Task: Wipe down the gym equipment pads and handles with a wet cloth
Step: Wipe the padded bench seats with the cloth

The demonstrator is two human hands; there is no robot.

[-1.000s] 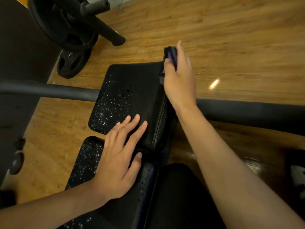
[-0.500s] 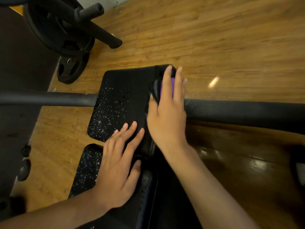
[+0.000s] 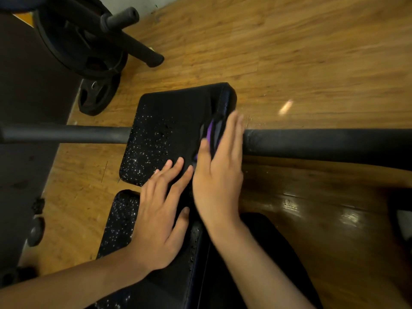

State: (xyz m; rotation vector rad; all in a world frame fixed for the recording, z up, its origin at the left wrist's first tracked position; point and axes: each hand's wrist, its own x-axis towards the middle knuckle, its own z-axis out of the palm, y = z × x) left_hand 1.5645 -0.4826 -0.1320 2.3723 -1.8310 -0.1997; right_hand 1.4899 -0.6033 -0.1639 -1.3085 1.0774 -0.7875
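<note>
Clearly, right fingers (image 3: 234,128) pinch cloth (image 3: 210,133) against pad (image 3: 174,117) edge; left fingers (image 3: 176,175) lie flat.

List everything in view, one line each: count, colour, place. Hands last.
far pad: one, black, speckled with droplets, centre
near pad: one, black, speckled with droplets, just below the far pad
cloth: one, purple and dark, at the far pad's right edge
bar: one, black, crossing left to right, hidden behind the far pad
weight plates: two, black, top left
floor: one, brown wood, all around
left hand: one, flat, fingers on the far pad
right hand: one, holds the cloth between thumb and fingers against the far pad's edge
</note>
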